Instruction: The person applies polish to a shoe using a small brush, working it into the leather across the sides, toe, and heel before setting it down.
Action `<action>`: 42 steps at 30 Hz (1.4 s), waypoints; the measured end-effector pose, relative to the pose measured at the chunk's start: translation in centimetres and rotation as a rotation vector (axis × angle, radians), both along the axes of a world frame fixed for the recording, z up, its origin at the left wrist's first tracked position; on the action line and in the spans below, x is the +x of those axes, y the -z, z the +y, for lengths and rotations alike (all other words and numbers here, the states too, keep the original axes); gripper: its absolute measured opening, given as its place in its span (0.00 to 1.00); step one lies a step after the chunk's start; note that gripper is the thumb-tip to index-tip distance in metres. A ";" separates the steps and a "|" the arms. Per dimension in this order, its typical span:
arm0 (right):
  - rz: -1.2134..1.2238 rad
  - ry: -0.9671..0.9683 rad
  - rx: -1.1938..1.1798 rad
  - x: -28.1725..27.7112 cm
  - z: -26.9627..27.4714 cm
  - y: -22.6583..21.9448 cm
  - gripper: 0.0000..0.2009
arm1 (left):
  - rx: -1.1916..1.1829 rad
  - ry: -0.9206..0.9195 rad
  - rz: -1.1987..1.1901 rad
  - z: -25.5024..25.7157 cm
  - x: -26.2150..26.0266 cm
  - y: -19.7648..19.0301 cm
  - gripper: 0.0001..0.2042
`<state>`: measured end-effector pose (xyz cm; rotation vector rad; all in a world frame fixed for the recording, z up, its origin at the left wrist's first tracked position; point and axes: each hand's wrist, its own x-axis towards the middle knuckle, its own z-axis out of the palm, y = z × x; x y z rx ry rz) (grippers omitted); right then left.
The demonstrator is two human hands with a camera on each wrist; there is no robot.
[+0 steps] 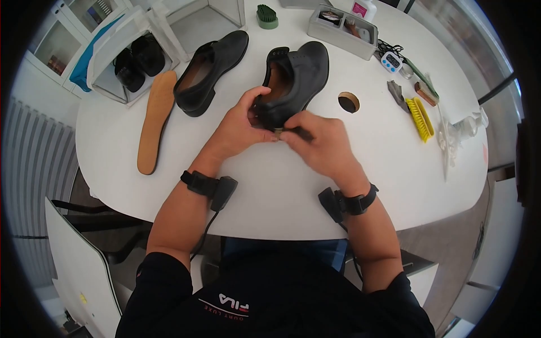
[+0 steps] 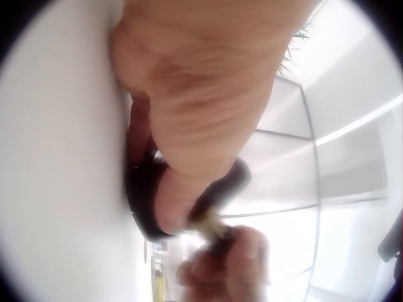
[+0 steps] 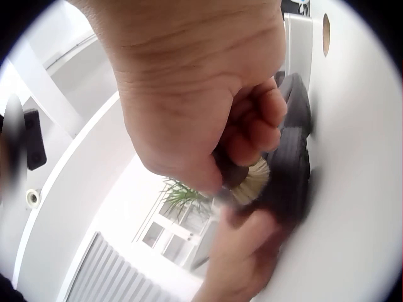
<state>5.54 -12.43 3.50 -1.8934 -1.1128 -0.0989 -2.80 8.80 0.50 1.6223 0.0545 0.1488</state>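
Observation:
A black leather shoe [image 1: 309, 70] stands on the white table, its toe pointing away and its heel toward the person. The left hand [image 1: 239, 127] grips the heel end, fingers round its left side and thumb near the back. Pinched in the right hand [image 1: 324, 143] is a small dark-handled brush; in the right wrist view its pale bristles [image 3: 253, 182] lie against the shoe's heel [image 3: 286, 189]. The left wrist view shows the left hand [image 2: 195, 94] on the dark heel, with the bristles [image 2: 211, 225] beside the thumb and the right hand [image 2: 227, 267] behind them.
Left of the shoe are a second black shoe [image 1: 197, 84], a tan insole [image 1: 155, 124] and a box [image 1: 112, 84] holding dark shoes. Behind stand a green brush [image 1: 267, 18] and a grey tray [image 1: 341, 35]. A yellow brush [image 1: 420, 119] and a timer [image 1: 391, 62] lie right, past a table hole [image 1: 349, 102].

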 end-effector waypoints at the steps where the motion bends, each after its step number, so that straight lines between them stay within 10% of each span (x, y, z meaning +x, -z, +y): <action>1: -0.036 -0.062 0.057 -0.5 0.5 0.0 0.09 | 0.013 -0.022 -0.010 -0.2 0.1 0.0 0.47; 12: -0.223 0.419 0.093 1.5 -1.0 -1.2 0.07 | 0.563 -0.040 -0.148 -1.3 -0.2 -0.5 0.37; 18: 0.296 0.520 0.320 3.0 -2.4 -1.9 0.12 | 0.336 0.184 -0.062 -3.4 -1.3 -1.8 0.30; 20: 0.316 0.538 0.319 3.0 -2.7 -2.3 0.12 | 0.648 -0.009 -0.449 -2.3 -0.8 -0.6 0.28; 25: 0.115 0.232 0.421 2.0 -1.8 -1.8 0.11 | 0.871 -0.299 -0.578 -1.7 0.2 -0.3 0.27; 31: -0.311 0.297 -0.232 0.4 -1.6 -2.5 0.09 | 0.691 -0.301 -0.407 -1.3 0.1 0.5 0.29; 42: 0.205 -0.170 0.089 3.5 -6.2 -3.9 0.04 | 1.079 -0.123 -0.591 -1.1 -0.8 -2.7 0.51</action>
